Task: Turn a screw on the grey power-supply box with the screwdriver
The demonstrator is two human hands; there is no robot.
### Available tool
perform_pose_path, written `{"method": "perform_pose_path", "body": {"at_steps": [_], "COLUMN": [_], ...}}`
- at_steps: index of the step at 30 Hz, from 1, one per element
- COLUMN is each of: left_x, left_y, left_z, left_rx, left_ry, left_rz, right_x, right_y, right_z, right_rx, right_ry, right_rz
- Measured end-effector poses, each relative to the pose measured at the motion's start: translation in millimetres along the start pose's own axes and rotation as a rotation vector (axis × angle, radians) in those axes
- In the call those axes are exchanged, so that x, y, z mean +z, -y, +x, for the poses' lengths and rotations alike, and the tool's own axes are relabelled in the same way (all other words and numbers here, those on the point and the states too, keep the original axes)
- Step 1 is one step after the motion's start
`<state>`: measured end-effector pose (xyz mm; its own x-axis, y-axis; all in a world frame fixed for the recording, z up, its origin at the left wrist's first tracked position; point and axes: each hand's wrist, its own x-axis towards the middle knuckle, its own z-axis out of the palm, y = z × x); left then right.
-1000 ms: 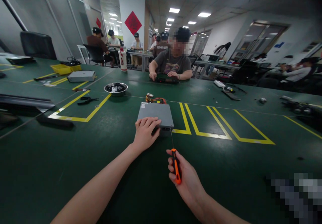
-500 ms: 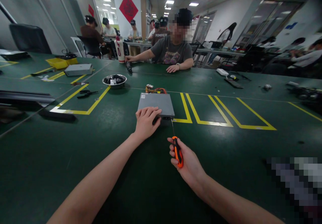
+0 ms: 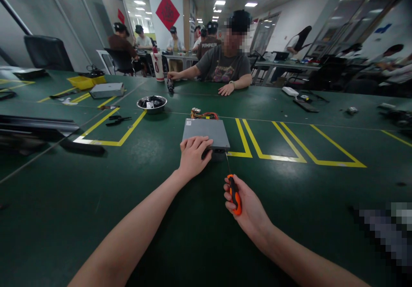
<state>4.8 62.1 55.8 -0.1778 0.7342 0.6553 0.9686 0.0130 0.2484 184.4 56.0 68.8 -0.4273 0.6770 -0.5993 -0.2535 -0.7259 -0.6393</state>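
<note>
A grey metal computer power supply (image 3: 207, 129) lies flat on the green table, a bundle of coloured cables (image 3: 204, 114) at its far side. Over its near left corner lies my left hand (image 3: 195, 156), fingers across the top and thumb down by the front face, holding it. My right hand (image 3: 241, 196) is wrapped round the orange and black handle of a screwdriver (image 3: 234, 194). The screwdriver's shaft points away from me, and its tip meets the front face near the right corner. Whether the tip sits in a screw is too small to tell.
A steel bowl (image 3: 152, 104) with dark parts stands beyond on the left, near black pliers (image 3: 117, 120). Further left are another grey metal box (image 3: 107, 90) and a yellow tray (image 3: 86, 82). Yellow tape marks the table. A co-worker (image 3: 222, 65) sits opposite, one hand on a dark tool (image 3: 170, 85).
The whole view has shifted slightly, so everything appears a little further right. Both hands keep their places on the power supply and screwdriver.
</note>
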Motion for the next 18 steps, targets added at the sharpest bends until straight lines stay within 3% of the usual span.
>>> {"method": "perform_pose_path", "body": {"at_steps": [7,12,18], "left_x": [-3.1,-2.3,-0.6], "left_y": [-3,-3,-3], "left_z": [0,1,-2], "left_rx": [-0.036,-0.068,-0.052], "left_ry": [-0.044,0.0,-0.005], "left_rz": [0.077,0.055,0.05], "right_x": [-3,-3,-2], "right_y": [2,5,5], "right_z": [0,1,-9], "right_rx": [0.016,0.061,-0.012], "right_ry": [0.022,0.01,0.015], "right_rz": [-0.061,-0.064,-0.014]}}
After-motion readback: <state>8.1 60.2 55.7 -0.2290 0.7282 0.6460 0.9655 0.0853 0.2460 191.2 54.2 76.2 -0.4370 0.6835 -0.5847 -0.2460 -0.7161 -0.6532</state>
